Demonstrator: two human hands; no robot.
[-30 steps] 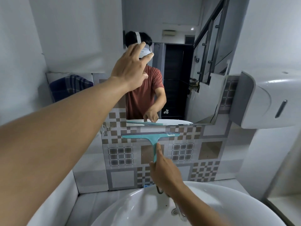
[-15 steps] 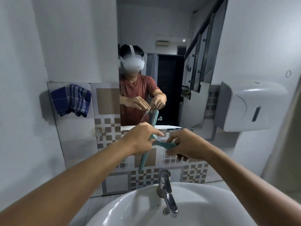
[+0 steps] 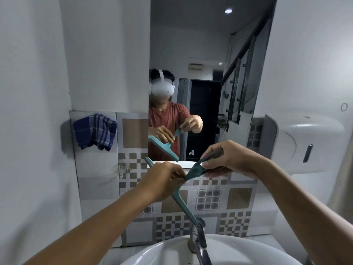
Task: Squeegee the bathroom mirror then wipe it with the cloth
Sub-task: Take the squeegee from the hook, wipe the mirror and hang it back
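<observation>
I hold a teal squeegee [image 3: 183, 203] in front of the tiled wall, below the tall mirror [image 3: 208, 54]. Its blade runs diagonally from upper left down to the tap. My right hand [image 3: 227, 159] grips the handle end. My left hand [image 3: 164, 180] pinches the blade near where it meets the handle, hiding the blade's middle. A blue checked cloth [image 3: 95, 131] hangs on the wall left of the mirror, away from both hands. The mirror reflects a person holding the squeegee.
A white basin [image 3: 168, 251] with a chrome tap [image 3: 198, 240] sits directly under my hands. A white dispenser [image 3: 305, 142] is mounted on the right wall. A small hook [image 3: 122, 170] sticks to the patterned tiles at left. Plain white walls flank the mirror.
My left hand dropped from the mirror and joined the right on the squeegee. The squeegee turned from level to diagonal, and my view tilted upward, showing more of the mirror.
</observation>
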